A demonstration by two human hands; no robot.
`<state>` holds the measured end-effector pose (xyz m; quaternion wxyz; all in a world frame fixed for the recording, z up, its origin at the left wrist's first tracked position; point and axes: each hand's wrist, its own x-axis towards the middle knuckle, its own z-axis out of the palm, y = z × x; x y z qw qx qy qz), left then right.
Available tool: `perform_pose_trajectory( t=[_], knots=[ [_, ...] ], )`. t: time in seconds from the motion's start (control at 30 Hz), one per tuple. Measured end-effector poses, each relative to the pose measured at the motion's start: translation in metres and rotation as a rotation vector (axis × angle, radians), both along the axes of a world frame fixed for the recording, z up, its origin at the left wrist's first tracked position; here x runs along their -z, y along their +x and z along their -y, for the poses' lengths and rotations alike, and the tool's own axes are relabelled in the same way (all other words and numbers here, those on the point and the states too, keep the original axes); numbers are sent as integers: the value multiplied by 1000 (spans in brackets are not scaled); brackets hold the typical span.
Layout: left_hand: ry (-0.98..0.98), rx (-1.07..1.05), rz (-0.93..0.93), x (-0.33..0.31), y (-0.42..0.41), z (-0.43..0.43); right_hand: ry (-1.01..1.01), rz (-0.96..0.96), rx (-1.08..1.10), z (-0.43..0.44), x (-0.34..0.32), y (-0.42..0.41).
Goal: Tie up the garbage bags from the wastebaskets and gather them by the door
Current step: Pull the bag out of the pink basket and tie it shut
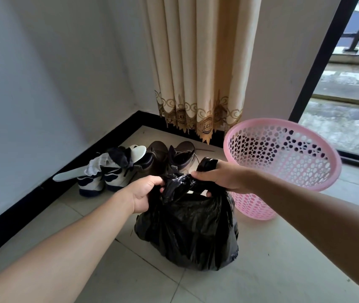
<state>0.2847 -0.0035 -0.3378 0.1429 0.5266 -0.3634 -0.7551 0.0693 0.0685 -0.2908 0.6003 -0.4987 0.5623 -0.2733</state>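
Observation:
A full black garbage bag (189, 228) sits on the tiled floor in the middle of the view. My left hand (143, 193) grips the bunched left part of the bag's top. My right hand (222, 174) grips the other gathered end, which sticks up past my fingers. The two ends cross between my hands above the bag. A pink perforated wastebasket (283, 149) stands just right of the bag, tilted, with no liner visible inside.
Shoes (113, 171) and dark sandals (169, 156) lie in the corner behind the bag, under a cream curtain (200, 73). A black-framed glass door (318, 68) at the right looks onto a wet balcony. White wall with black skirting runs along the left.

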Motion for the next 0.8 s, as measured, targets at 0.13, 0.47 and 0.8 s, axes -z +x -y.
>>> perform_pose_trajectory(
  t=[0.13, 0.47, 0.8],
  knots=[
    [20, 41, 46, -4, 0, -3, 202, 174, -107, -5, 1, 0],
    [-17, 224, -27, -21, -1, -15, -714, -740, 263, -1, 33, 10],
    [80, 241, 43, -7, 0, -14, -555, -541, 599, 1, 43, 13]
  ],
)
